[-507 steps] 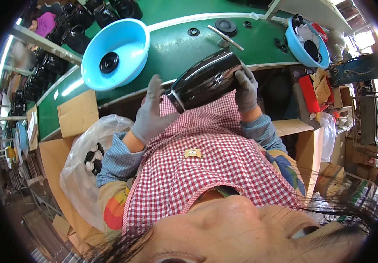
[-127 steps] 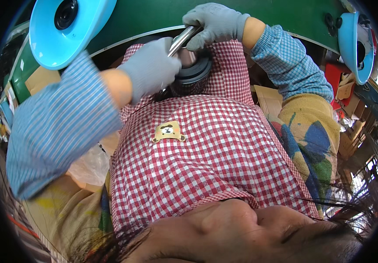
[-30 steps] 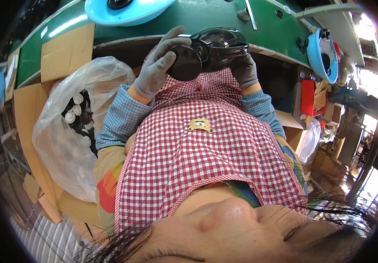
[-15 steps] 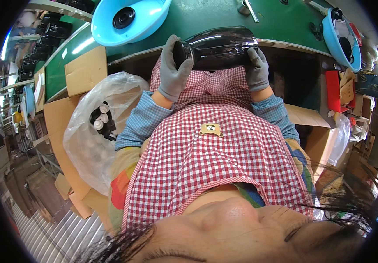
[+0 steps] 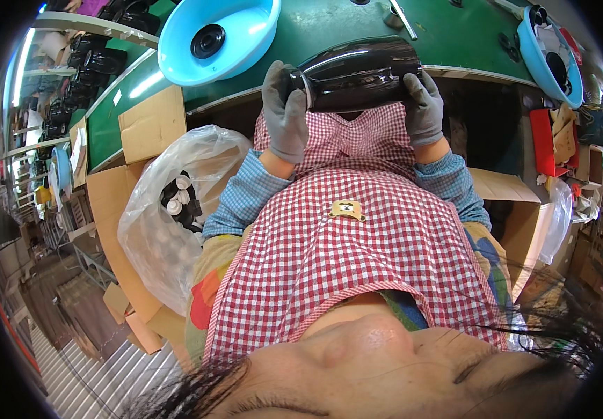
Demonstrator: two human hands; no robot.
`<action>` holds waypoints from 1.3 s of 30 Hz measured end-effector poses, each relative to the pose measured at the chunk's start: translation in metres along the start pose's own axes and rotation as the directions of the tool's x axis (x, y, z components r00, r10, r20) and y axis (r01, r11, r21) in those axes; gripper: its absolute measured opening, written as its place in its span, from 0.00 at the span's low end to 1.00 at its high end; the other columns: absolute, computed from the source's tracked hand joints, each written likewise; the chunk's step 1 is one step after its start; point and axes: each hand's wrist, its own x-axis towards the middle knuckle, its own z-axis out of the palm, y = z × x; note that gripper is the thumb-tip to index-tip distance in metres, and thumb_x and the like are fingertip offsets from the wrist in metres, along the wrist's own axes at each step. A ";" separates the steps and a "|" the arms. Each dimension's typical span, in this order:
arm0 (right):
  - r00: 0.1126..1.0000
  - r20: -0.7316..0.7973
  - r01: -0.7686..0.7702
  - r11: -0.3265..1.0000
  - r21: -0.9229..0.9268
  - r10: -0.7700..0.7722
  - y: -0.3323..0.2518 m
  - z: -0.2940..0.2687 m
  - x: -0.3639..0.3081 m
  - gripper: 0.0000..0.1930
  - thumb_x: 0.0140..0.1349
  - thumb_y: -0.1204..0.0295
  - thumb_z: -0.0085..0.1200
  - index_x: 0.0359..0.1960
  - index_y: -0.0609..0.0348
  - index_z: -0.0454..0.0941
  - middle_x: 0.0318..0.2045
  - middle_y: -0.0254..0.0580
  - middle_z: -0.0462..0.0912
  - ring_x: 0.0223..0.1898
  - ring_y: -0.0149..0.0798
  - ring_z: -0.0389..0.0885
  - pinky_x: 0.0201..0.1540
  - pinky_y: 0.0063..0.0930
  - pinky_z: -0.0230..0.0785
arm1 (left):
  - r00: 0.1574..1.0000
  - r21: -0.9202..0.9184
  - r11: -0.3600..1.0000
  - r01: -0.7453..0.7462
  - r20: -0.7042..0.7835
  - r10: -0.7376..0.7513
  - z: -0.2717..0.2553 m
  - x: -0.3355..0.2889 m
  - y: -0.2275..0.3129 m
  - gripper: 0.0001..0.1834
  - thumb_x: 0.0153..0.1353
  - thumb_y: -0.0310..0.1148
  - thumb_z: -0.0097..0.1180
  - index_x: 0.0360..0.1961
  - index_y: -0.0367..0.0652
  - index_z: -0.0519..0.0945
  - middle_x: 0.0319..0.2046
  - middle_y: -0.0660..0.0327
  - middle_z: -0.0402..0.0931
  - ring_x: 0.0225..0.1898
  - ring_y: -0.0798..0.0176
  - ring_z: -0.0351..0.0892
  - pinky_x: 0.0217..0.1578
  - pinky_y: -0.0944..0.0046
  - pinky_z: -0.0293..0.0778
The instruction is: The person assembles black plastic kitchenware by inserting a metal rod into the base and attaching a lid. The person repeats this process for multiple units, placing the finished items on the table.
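A glossy black flask [image 5: 357,77], shaped like a large bottle, lies on its side between my hands. It is held above my lap, beside the front edge of the green table. My left hand [image 5: 285,119], in a grey glove, grips the narrower end, where a dark cap-like part and a pale ring at the neck show. Against the wide end presses my right hand [image 5: 423,112], also gloved in grey, with its thumb near the rim. Some of the fingers behind the flask are hidden.
A blue basin [image 5: 263,52] on the green table [image 5: 343,21] holds a round black part [image 5: 208,41]. Another blue basin [image 5: 542,63] with mixed parts stands at the right. Left of me, a cardboard box [image 5: 109,202] holds a clear plastic bag [image 5: 148,237] with black and white pieces.
The whole view has shifted slightly, so most things sit farther right. My left thumb and fingers look closer together round the neck end; both hands still hold the flask.
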 end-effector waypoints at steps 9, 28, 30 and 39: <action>0.999 -0.020 -0.044 0.999 0.012 0.045 -0.001 -0.009 0.007 0.21 0.64 0.71 0.66 0.56 0.67 0.81 0.48 0.39 0.86 0.47 0.34 0.83 0.56 0.27 0.73 | 0.939 0.326 0.927 -0.186 0.337 0.070 -0.024 0.018 -0.001 0.51 0.60 0.55 0.70 0.75 0.41 0.59 0.61 0.52 0.69 0.59 0.57 0.75 0.60 0.62 0.75; 0.991 -0.076 -0.112 0.993 -0.036 0.109 0.010 -0.028 0.012 0.24 0.62 0.70 0.68 0.59 0.68 0.79 0.49 0.42 0.86 0.48 0.36 0.85 0.56 0.28 0.75 | 0.938 0.474 0.852 -0.221 0.342 0.053 -0.026 0.012 -0.006 0.58 0.47 0.57 0.79 0.70 0.35 0.61 0.61 0.49 0.64 0.60 0.57 0.74 0.60 0.60 0.77; 0.996 -0.062 -0.061 0.997 -0.041 0.059 0.008 -0.023 0.008 0.25 0.62 0.70 0.68 0.59 0.68 0.79 0.49 0.42 0.86 0.48 0.36 0.85 0.56 0.29 0.75 | 0.949 0.440 0.895 -0.077 0.307 -0.069 -0.019 0.011 0.006 0.58 0.47 0.57 0.78 0.70 0.35 0.60 0.60 0.50 0.65 0.61 0.56 0.72 0.62 0.59 0.76; 0.820 0.022 -0.559 0.808 -0.184 0.572 0.016 -0.043 0.008 0.28 0.71 0.49 0.54 0.60 0.60 0.78 0.50 0.43 0.86 0.48 0.42 0.86 0.47 0.44 0.82 | 0.290 0.252 0.187 -0.949 0.934 0.210 -0.019 0.040 0.050 0.43 0.40 0.55 0.77 0.59 0.51 0.78 0.67 0.44 0.65 0.69 0.38 0.66 0.69 0.36 0.61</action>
